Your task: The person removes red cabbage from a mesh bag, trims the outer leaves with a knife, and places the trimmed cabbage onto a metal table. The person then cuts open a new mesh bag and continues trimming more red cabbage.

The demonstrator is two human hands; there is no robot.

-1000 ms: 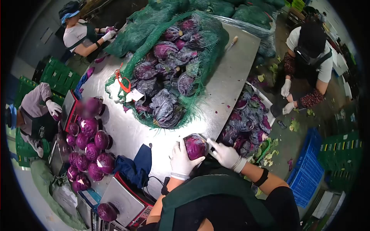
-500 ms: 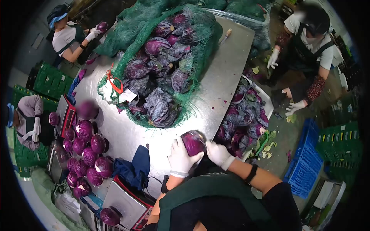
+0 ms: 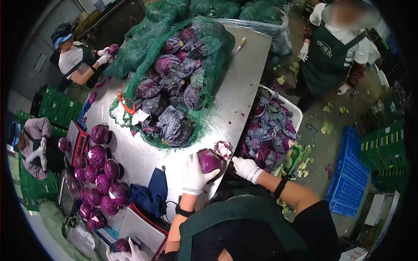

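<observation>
My gloved left hand [image 3: 197, 173] is wrapped round a trimmed red cabbage [image 3: 210, 161] near the table's right edge. In my gloved right hand [image 3: 247, 168] is a knife [image 3: 222, 156], its thin blade reaching to the cabbage's right side; the handle is hidden in my fist. Just beyond the blade lies a pale-centred cut slice of cabbage [image 3: 223, 149] on the metal. Farther up the table, a green mesh sack [image 3: 146, 82] stands open around untrimmed red cabbages [image 3: 174, 124] with dark outer leaves.
Several trimmed cabbages [image 3: 103, 183] sit at left beside scales [image 3: 140, 232]; another person's gloved hands [image 3: 135, 252] hold a cabbage there. A white bin [image 3: 297, 114] of leaves adjoins the right edge. A brush [image 3: 241, 45] lies on the table; blue crates [image 3: 348, 174] and other people surround it.
The slice now lies apart on the table, and the cabbage has shifted slightly left. Another person's hands have reached the cabbage on the scale. The person at right has straightened up.
</observation>
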